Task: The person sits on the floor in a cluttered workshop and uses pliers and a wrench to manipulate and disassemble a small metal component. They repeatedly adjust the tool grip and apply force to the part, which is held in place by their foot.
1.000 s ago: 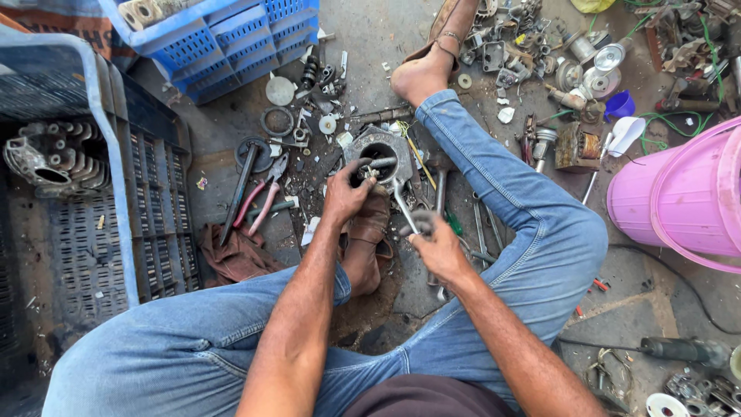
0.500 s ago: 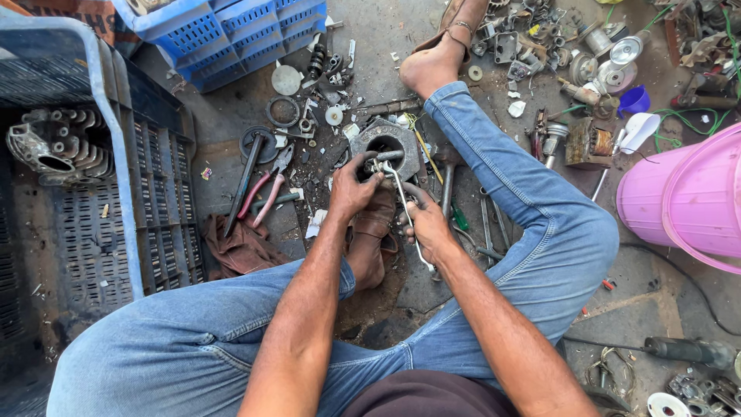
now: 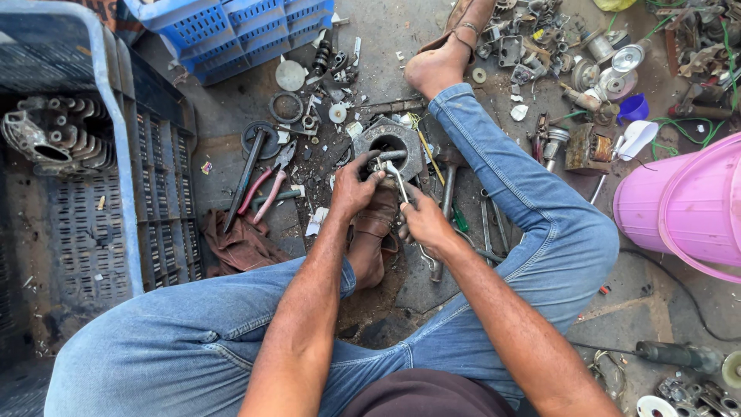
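Note:
I sit on a grimy workshop floor in blue jeans. A grey metal housing (image 3: 392,139) with a round bore lies on the floor between my legs. My left hand (image 3: 352,188) grips a small metal part at the housing's near edge. My right hand (image 3: 421,220) holds a slim metal wrench (image 3: 396,179) whose head reaches up to that same spot. The two hands are close together, just above my sandalled foot (image 3: 376,232).
A dark crate (image 3: 116,193) holding an engine cylinder stands at left, a blue crate (image 3: 239,31) at the top. Pliers (image 3: 266,189), rings, spanners and a brown rag (image 3: 243,243) lie around. A pink bucket (image 3: 687,208) stands at right, with scattered parts beyond it.
My right hand has moved up and left with the wrench, bringing it to the housing next to my left hand. The left hand stays on the housing.

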### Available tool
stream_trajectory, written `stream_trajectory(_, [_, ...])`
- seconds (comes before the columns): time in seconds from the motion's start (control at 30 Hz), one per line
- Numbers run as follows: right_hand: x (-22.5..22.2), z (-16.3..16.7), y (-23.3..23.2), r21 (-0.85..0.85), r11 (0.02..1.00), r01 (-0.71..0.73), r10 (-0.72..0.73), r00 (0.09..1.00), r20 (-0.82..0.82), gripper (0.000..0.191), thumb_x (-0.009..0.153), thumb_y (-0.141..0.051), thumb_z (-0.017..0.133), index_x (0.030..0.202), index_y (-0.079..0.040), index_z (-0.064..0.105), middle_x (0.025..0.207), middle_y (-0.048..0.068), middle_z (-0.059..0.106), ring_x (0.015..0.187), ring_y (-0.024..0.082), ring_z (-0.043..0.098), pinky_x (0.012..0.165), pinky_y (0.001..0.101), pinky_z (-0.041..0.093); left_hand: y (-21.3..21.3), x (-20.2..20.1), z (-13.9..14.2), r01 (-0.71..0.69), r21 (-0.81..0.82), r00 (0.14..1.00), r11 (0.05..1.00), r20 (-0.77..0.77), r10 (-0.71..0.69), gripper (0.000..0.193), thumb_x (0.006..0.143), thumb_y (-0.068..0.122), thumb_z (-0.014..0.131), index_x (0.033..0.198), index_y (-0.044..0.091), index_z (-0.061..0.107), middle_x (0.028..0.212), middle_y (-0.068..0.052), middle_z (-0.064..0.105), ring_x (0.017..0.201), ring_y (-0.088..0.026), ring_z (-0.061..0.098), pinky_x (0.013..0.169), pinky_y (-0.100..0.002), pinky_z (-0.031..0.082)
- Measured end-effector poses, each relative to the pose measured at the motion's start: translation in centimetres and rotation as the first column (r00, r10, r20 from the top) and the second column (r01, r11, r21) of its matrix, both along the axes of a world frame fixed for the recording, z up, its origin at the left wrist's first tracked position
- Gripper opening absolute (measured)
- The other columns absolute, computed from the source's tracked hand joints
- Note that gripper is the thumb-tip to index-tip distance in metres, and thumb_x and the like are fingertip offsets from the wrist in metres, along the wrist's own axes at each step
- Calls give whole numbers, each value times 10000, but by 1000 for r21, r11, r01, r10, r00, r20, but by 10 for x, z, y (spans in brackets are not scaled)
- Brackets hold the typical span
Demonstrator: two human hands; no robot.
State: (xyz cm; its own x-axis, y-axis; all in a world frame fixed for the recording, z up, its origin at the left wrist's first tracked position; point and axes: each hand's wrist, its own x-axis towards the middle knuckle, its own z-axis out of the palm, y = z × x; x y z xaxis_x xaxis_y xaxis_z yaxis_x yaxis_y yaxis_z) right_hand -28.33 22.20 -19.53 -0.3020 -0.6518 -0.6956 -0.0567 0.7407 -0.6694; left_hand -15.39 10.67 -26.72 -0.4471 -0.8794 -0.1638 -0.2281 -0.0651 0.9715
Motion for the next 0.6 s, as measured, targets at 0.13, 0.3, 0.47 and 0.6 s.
stream_trajectory(0.13, [2,9,-4,22,994,-107,109,991,-73,600,1021,-87,455,1602,-144,316,809,92,616,548,151,614,465,302,519,-4,6,-5,46,76,996,996,-85,-39,523,888,95,708,1402,143,618,1263,-173,725,1163,-275,706,1029,-370,525])
stream_trajectory(0.3, [-3,25,-11,66,975,-213,219,972,-86,626,1020,-79,453,1611,-95,246,817,111,616,577,147,648,510,295,570,-5,4,-5,-7,55,1000,998,-22,8,431,902,38,674,1328,105,673,1211,-168,743,1113,-280,731,984,-375,557])
stream_trajectory(0.47, [-7,31,-19,82,968,-238,245,966,-86,640,1007,-77,482,1600,-61,244,875,84,624,581,131,625,527,283,560,-3,2,-5,-56,68,997,996,51,52,321,929,88,676,1244,111,730,1141,-144,772,996,-244,765,899,-363,602])
stream_trajectory(0.6, [-13,32,-28,85,958,-273,281,954,-103,603,992,-69,487,1560,-17,291,879,99,664,569,133,614,517,287,524,-3,3,-3,-90,43,995,995,39,88,292,914,106,703,1202,109,751,1082,-140,786,953,-231,773,857,-359,607])
